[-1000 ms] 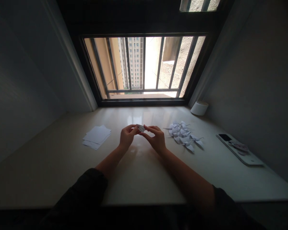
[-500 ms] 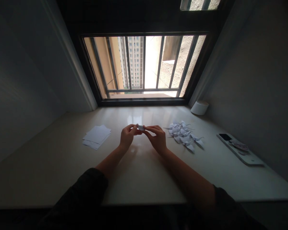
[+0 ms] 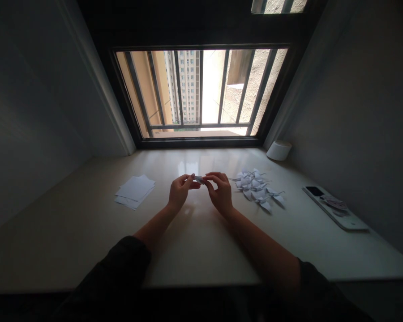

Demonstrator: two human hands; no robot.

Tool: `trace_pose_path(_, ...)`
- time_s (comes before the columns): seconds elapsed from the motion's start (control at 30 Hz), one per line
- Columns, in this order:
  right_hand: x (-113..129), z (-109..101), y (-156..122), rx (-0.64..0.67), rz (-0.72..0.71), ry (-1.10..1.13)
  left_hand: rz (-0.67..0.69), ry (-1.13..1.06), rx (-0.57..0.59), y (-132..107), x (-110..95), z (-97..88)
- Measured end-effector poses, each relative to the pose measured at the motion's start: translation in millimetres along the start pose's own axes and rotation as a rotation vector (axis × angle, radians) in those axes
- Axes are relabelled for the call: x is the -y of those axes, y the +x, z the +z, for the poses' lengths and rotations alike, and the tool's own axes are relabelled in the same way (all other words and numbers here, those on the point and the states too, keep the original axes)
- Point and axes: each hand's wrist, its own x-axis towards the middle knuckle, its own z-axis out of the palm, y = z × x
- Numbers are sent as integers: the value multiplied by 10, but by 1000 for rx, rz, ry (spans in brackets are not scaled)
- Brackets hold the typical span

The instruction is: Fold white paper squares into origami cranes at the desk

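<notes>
A small piece of folded paper [image 3: 198,179] is held up between my two hands, above the pale sill. My left hand [image 3: 180,190] pinches its left end between thumb and fingers. On its right end, the thumb and fingertips of my right hand [image 3: 220,191] are closed. The fingers hide part of the paper, so its full shape does not show. To the right of my right hand lies a cluster of several folded white paper cranes [image 3: 255,185]. Left of my left hand rests a loose stack of white paper sheets [image 3: 136,190].
A phone [image 3: 336,210] with a round attachment on its back lies at the right of the sill [image 3: 198,250]. A white cup-like object [image 3: 278,150] stands in the back right corner. Behind is a barred window [image 3: 201,142], with walls on both sides.
The fingers of my right hand have shifted slightly and are more bent on the paper. The paper has turned a little. My left hand has barely moved.
</notes>
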Motion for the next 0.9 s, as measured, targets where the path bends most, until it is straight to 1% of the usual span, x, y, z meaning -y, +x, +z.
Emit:
trace_pose_path(0.17,-38,10,14,-7,32,-4,9,13,11,-11,-9,19)
trace_pose_path(0.33,-51,23,29,-8,129,107,75,88,40,-11,18,26)
trace_pose_path(0.43,-44,35,19,-4,202,171,152,221,47,-32,15,31)
trace_pose_path(0.53,-53,62,3,25,237,244,310,408,17,-55,-11,27)
trace_pose_path(0.63,-80,102,5,61,281,427,468,534,-13,-56,-32,13)
trace_pose_path(0.73,-89,131,27,125,353,683,563,568,-16,-46,-38,0)
trace_pose_path(0.8,-74,134,43,155,395,789,596,575,-24,-46,-40,-4)
trace_pose_path(0.9,-51,125,51,178,443,837,590,567,-56,-61,-47,-8)
